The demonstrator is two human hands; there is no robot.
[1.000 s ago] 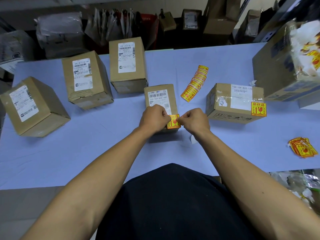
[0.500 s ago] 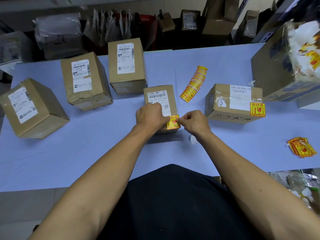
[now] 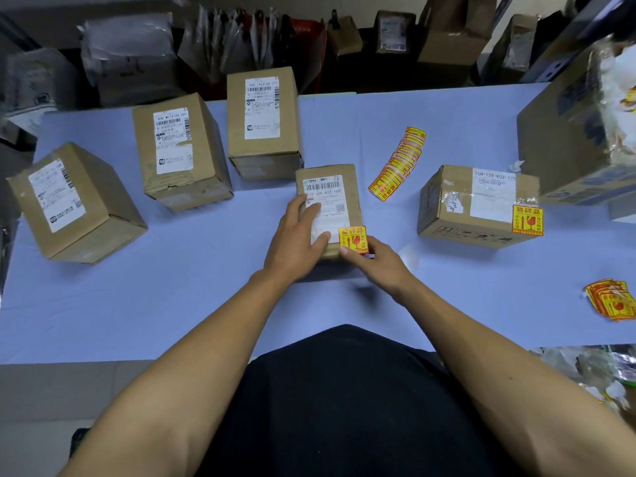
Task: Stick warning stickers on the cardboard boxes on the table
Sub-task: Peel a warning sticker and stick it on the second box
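Fingers [image 3: 347,252] of your right hand [image 3: 375,266] press the yellow-and-red warning sticker [image 3: 352,238], gripping nothing; your left hand [image 3: 296,235] lies flat, spread on the small brown cardboard box [image 3: 327,173] under both. Stickered: this box and the brown box to the right [image 3: 447,201]. Left: three brown boxes leftward [image 3: 206,160]. Far-right large carton [image 3: 568,132] is cut off.

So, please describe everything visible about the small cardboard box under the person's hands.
The small box is plain brown cardboard and stands on the blue table, near its middle. A white shipping label with a barcode covers most of its top. A yellow and red warning sticker sits at the near right corner. The left hand lies flat on the label; the right hand touches the sticker's lower edge with its fingers.
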